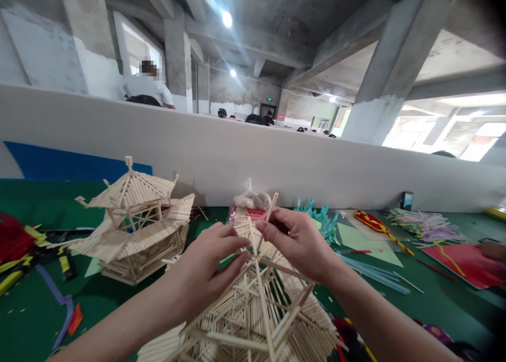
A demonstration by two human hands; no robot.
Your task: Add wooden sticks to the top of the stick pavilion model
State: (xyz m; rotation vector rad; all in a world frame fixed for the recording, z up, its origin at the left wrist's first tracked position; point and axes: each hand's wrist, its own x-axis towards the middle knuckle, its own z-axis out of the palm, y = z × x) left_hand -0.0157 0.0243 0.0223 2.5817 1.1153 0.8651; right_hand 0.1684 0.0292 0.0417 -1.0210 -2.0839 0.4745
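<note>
A roof built of thin wooden sticks (256, 309) rises in front of me on the green table (435, 304). My left hand (203, 270) lies against its upper left slope, fingers together and pressed on the sticks near the peak. My right hand (294, 238) is at the peak, fingers pinched on a single wooden stick (271, 208) that points up and to the right. Behind the hands lies a clear bag of sticks (250, 203).
A finished stick pagoda (134, 222) stands at the left. Tools and coloured scraps (35, 251) lie further left. Teal paper (322, 217), a red-yellow ornament (371, 223), straws (425, 225) and red sheet (466, 262) lie right. A grey partition (253, 156) runs behind; a person (152, 85) sits beyond.
</note>
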